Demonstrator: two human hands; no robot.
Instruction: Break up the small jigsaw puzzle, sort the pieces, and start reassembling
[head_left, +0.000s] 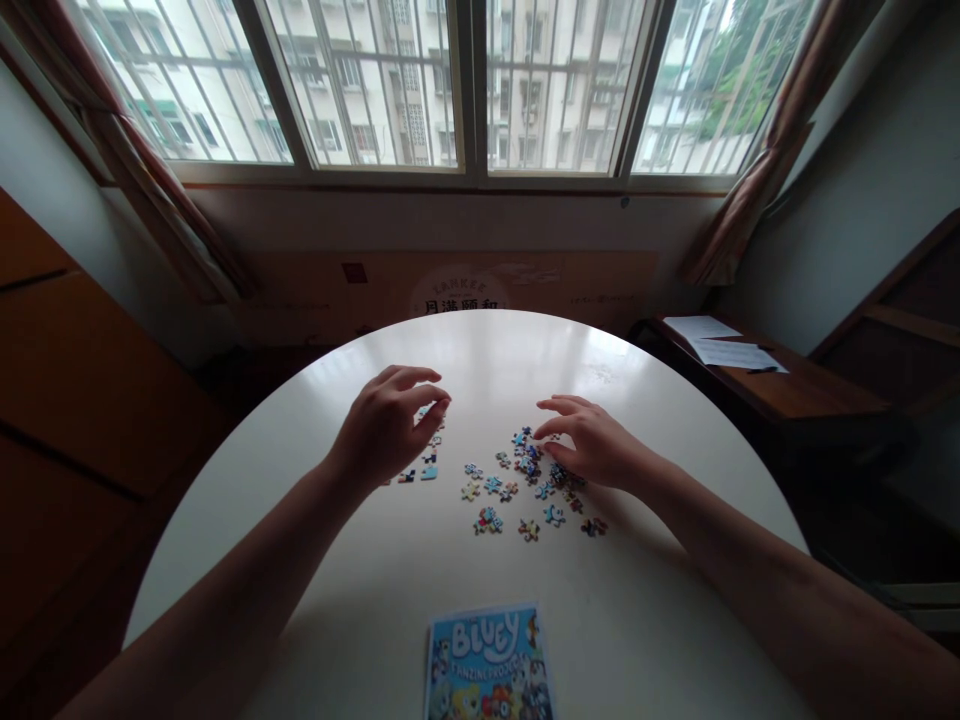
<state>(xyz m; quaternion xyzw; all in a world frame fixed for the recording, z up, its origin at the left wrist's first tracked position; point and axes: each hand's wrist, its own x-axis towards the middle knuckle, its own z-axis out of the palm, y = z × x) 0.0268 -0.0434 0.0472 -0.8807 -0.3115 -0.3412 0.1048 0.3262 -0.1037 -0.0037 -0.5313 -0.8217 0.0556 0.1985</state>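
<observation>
My left hand (386,420) hovers over several puzzle pieces (428,473) left of the table's middle, partly hiding them. Its thumb and forefinger come together at the tips; whether anything small is between them is hidden. On the right, my right hand (589,440) is at the upper right of a loose pile of jigsaw pieces (528,465), fingers apart and curved, with nothing visible held. More loose pieces (529,530) lie scattered below the pile. A blue picture sheet (491,665) marked "BLUEY" lies near the bottom edge of the view.
The round white table (360,620) extends around both arms. Beyond it are a long box (300,295) against the wall and barred windows. A wooden side table (810,385) at the right bears papers (739,354) and a dark pen.
</observation>
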